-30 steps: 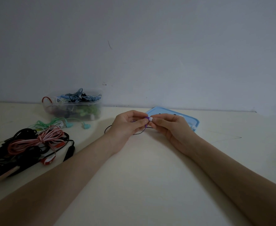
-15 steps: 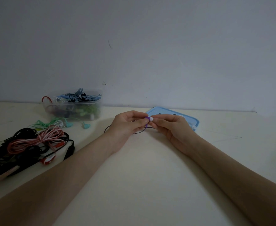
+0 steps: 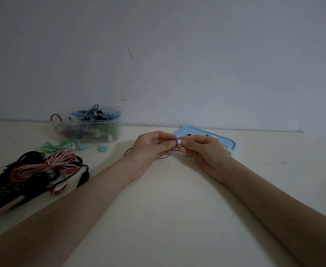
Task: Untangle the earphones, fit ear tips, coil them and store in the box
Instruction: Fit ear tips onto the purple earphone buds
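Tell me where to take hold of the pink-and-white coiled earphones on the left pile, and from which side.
Grip the pink-and-white coiled earphones at the wrapped waist near the bundle's right end, where the strands are cinched together. Come from above with thumb and fingers across the bundle: it lies on top of the black cables, so its top is exposed, and lifting there should keep the loops from spilling.

Box (image 3: pixel 87 130) far left – cable pile (image 3: pixel 33 170) before it – lid (image 3: pixel 225 141) behind the hands (image 3: pixel 177 149).
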Available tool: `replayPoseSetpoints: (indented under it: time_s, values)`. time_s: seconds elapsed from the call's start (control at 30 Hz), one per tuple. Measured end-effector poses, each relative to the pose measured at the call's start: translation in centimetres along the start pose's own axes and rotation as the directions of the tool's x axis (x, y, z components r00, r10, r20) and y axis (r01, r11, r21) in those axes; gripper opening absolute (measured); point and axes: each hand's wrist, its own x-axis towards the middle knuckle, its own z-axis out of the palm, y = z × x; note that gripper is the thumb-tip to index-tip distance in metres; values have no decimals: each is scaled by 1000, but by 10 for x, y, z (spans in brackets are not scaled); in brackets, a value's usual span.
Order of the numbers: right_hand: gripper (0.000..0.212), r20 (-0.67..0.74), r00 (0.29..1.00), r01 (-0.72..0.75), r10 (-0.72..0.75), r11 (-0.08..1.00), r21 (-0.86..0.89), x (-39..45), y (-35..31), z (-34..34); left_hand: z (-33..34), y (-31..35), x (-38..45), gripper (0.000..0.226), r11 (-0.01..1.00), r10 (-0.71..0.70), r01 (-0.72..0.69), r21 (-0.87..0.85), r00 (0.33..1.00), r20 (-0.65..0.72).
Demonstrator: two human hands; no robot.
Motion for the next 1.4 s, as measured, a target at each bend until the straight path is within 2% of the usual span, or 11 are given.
replayPoseSetpoints:
  time_s: [0.17,0.47,0.63,1.0,1.2,1.4]
  values:
    - [9,-26,999,20,-19,1000,17,1,2,1,4,1,1,12,1000,2,-2,-5,999,-47]
    - [10,-19,1000,-4,4,1000,12,0,0,-1,0,0,0,12,996,30,-29,89,1000,-9]
    - [11,11,1000,-17,17,1000,5,0,0,-2,-1,0,1,13,999,11,-12,44,1000,10]
    - [4,-81,992,80,-93,986,-144,1,6,1,0,-3,1,12,990,44,-34,136,997,-70]
    - [7,-46,997,62,-68,991,-116,-1,4,0,-3,-3,2,14,995,25,-23,96,1000,-16]
    - [8,-47,996,64,-71,989,-133,-1,4,2,1,-3,2,9,992,41,-32,120,996,-74]
